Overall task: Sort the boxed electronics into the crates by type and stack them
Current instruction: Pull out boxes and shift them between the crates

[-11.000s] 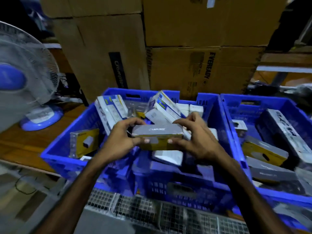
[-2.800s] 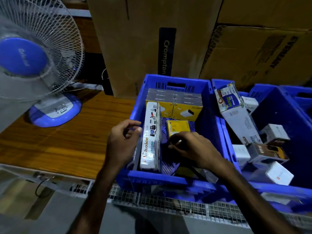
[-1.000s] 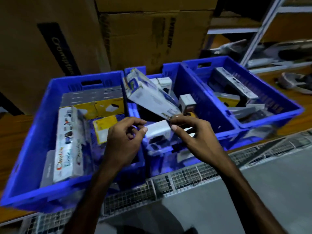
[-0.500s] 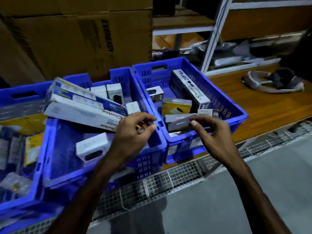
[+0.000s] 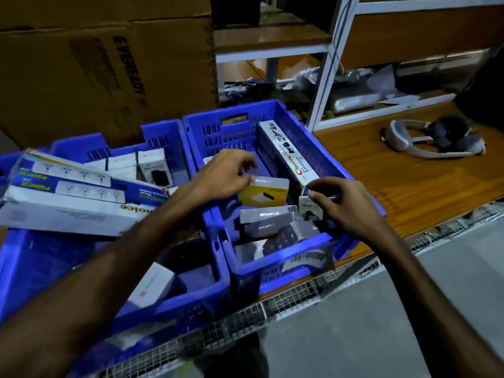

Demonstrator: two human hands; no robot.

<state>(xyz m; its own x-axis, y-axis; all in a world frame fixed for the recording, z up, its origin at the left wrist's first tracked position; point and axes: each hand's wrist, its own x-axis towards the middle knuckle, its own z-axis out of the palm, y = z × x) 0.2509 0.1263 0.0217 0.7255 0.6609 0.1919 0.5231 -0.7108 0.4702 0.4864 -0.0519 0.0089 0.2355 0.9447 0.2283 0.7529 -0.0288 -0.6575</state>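
Two blue crates stand side by side. The right crate (image 5: 313, 148) holds a long white Choice box (image 5: 286, 151) along its right wall, a yellow and grey box (image 5: 263, 190), grey boxes (image 5: 266, 219) and a small white box (image 5: 309, 207). My left hand (image 5: 226, 175) reaches into it, fingers on the left end of the yellow and grey box. My right hand (image 5: 341, 203) pinches the top of the small white box. The middle crate (image 5: 163, 132) holds long white and blue boxes (image 5: 73, 197) lying across it and several small white boxes (image 5: 154, 166).
Large cardboard cartons (image 5: 109, 72) stand behind the crates. A wooden bench top (image 5: 409, 192) runs to the right with a white headband device (image 5: 425, 137) on it. A white metal shelf frame (image 5: 327, 64) rises behind. A wire mesh edge (image 5: 286, 301) runs along the front.
My view and both hands have shifted right, from the middle crate to the right crate. My left hand now touches the yellow and grey box and my right hand has taken the small white box.
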